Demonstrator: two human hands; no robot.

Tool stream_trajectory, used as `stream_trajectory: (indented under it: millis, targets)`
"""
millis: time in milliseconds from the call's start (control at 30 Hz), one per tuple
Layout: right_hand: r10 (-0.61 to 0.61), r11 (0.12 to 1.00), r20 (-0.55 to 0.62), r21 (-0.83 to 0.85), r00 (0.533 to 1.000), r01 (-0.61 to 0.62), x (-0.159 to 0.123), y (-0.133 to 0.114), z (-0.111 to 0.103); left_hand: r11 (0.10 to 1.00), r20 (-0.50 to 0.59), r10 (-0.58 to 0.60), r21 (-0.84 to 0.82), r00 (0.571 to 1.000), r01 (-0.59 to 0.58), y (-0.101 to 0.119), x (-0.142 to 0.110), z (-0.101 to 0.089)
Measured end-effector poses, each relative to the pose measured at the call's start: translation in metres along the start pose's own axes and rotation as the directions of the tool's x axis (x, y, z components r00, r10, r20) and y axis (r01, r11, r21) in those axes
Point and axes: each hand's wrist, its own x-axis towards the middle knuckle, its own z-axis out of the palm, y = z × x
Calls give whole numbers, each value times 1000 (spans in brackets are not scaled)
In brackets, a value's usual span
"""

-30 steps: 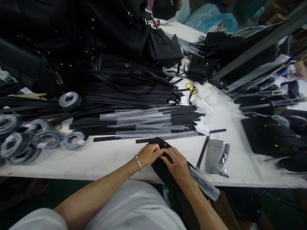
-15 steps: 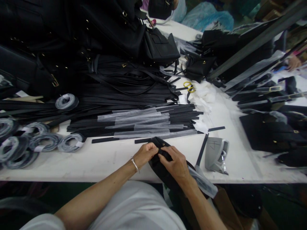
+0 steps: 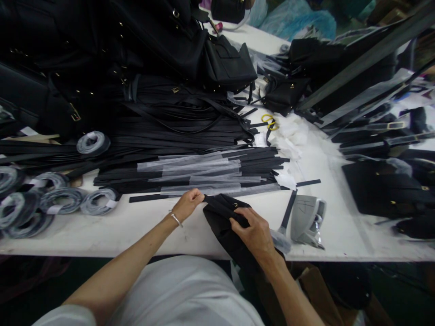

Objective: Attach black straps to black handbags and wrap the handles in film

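Head view, white worktable (image 3: 102, 233), held black bag (image 3: 220, 226), piled straps (image 3: 163, 131), blue plastic (image 3: 295, 20)

The white table (image 3: 156, 231) bears black straps (image 3: 261, 162), coiled rolls (image 3: 89, 204) — and a grey object (image 3: 301, 219).

We see a white surface (image 3: 340, 231), a grey beam (image 3: 363, 56) slanting across, and, probably, dark green floor (image 3: 86, 278) below.

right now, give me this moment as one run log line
left hand: pinching black strap | right hand: gripping black bag | right of bag: grey object | beyond: black strips
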Motion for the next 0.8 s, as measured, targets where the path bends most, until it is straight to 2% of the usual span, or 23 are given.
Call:
stream_trajectory:
  millis: [133, 433, 567, 633, 700, 767, 800]
  targets:
    - [-4, 1000, 15, 26, 1000, 4, 1, 6, -5, 998, 6, -41, 53, 999, 41, -11, 9, -16]
    - [16, 999, 49, 37, 999, -18, 1, 4, -5, 994, -15, -47, 102, 999, 48, -41, 19, -22]
    - [17, 999, 45, 36, 999, -19, 1, 6, -5, 985, -26, -31, 170, 999, 35, -39, 17, -25]
    - [25, 999, 48, 37, 999, -27, 2, 6, -5, 962, -86, 71, 269, 994, -45, -26, 11, -20]
    - [32, 998, 56, 43, 998, -35, 2, 5, -4, 887, -89, 281, 404, 955, -224, -8, 2, -11]
    - [35, 998, 64, 47, 997, -39, 2, 4, -3, 765, 57, 471, 471, 880, -440, 10, -6, 2]
    - [36, 998, 66, 48, 997, -39, 2, 3, -2, 716, 156, 516, 460, 842, -525, 19, -10, 9]
